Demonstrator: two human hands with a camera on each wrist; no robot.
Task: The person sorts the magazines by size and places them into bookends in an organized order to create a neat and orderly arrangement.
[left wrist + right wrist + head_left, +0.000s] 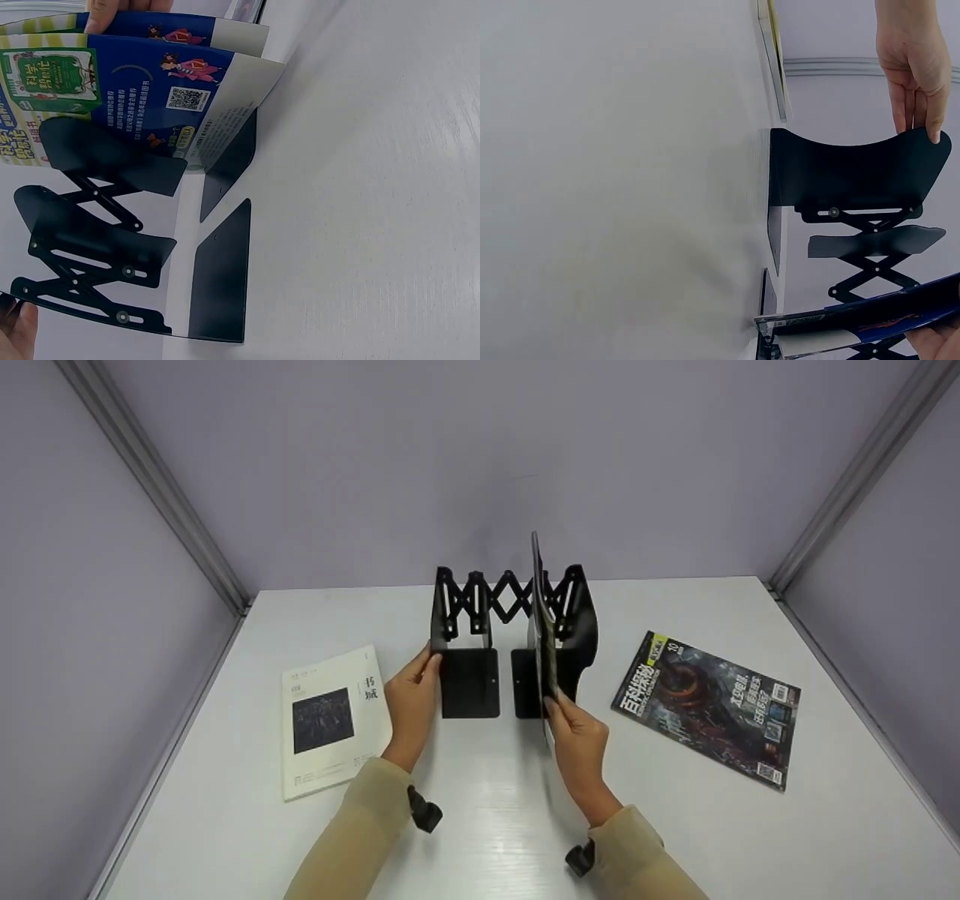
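A black expandable bookend (470, 682) stands at the back middle of the table, its crisscross lattice joining two end plates. My left hand (412, 697) grips the outer edge of the left end plate, thumb on one side and fingers on the other, as the right wrist view also shows. With my right hand (581, 739) I pinch the near edge of a thin blue picture magazine (150, 97). It is upright between the end plates, close to the right one, and its leaves spread apart a little in the left wrist view.
Left of the bookend lies a white paperback (330, 720) with a dark picture on its cover. A dark glossy magazine (709, 709) lies at an angle on the right. The white table (487, 825) meets a grey back wall (375, 472) behind the bookend.
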